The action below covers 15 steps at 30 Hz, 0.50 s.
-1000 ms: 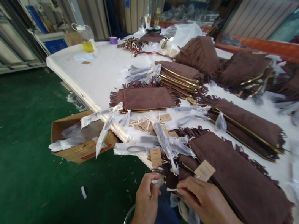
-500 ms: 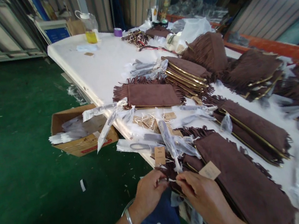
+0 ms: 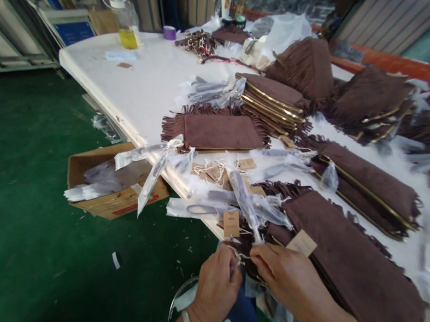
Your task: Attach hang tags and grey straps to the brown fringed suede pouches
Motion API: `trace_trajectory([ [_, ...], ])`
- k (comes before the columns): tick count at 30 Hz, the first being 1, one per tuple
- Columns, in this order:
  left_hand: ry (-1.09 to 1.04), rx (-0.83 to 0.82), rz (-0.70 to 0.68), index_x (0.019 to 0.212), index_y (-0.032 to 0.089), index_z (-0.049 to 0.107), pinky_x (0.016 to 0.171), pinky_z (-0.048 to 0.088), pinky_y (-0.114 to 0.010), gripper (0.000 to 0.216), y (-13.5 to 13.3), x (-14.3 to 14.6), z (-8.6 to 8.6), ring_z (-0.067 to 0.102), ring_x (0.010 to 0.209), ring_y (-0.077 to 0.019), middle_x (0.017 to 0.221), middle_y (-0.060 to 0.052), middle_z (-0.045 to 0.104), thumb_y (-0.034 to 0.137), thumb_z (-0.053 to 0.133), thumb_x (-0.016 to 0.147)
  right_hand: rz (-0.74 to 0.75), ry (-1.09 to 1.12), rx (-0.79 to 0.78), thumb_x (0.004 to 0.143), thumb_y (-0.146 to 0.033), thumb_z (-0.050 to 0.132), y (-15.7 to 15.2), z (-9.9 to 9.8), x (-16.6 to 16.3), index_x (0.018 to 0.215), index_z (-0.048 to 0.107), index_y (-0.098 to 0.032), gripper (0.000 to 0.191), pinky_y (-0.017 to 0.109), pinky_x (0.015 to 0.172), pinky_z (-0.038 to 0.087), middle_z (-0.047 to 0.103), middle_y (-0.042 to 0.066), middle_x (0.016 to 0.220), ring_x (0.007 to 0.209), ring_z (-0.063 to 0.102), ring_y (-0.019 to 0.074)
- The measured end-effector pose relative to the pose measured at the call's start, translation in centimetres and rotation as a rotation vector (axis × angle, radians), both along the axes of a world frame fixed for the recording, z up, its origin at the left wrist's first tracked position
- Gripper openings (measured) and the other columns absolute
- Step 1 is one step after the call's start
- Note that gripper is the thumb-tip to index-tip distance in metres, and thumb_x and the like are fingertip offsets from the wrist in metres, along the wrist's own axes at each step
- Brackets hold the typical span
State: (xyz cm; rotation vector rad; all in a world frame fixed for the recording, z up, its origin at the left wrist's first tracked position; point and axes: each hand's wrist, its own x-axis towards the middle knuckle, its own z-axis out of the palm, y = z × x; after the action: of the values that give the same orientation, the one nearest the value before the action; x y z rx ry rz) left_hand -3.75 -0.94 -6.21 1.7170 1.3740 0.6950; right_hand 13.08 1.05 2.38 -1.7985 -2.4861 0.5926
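Observation:
Close together at the table's near edge, both hands pinch a thin white string. My left hand is closed on its left part, by a small metal piece too blurred to name. With fingertips pressed together, my right hand grips the other side. Just beyond the fingers lie a brown paper tag and a plastic-wrapped strap. Beside my right hand is a brown fringed suede pouch, gold zips along its edge, with another paper tag on it.
More brown fringed pouches lie on the white table, some stacked. Loose tags with strings lie among them. Left of the table, a cardboard box holds plastic wrapping. A bottle of yellow liquid and purple tape stand farther back.
My hands have drawn slightly apart, and more of the string shows between them. The left hand has turned a little. The whole view has shifted slightly.

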Motion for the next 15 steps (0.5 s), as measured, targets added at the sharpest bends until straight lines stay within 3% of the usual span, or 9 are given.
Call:
trace_trajectory([
  [10, -0.008, 0.025, -0.03, 0.088, 0.022, 0.045, 0.074, 0.041, -0.03, 0.014, 0.1, -0.2, 0.2, 0.051, 0.082, -0.0183, 0.089, -0.002, 0.052, 0.01, 0.043, 0.084, 0.048, -0.021, -0.014, 0.095, -0.012, 0.047, 0.7, -0.2, -0.8, 0.091, 0.062, -0.022, 0.018, 0.029, 0.063, 0.033, 0.067, 0.001, 0.082, 0.075, 0.063, 0.0167],
  [15, -0.164, -0.046, -0.015, 0.087, 0.022, 0.049, 0.078, 0.041, -0.03, 0.013, 0.2, -0.6, 1.0, 0.052, 0.086, -0.0174, 0.092, -0.001, 0.055, 0.011, 0.051, 0.081, 0.049, -0.016, -0.039, 0.095, -0.011, 0.047, 0.7, -0.8, -0.9, 0.093, 0.06, -0.023, 0.018, 0.029, 0.066, 0.033, 0.066, 0.0, 0.084, 0.077, 0.062, 0.0173],
])
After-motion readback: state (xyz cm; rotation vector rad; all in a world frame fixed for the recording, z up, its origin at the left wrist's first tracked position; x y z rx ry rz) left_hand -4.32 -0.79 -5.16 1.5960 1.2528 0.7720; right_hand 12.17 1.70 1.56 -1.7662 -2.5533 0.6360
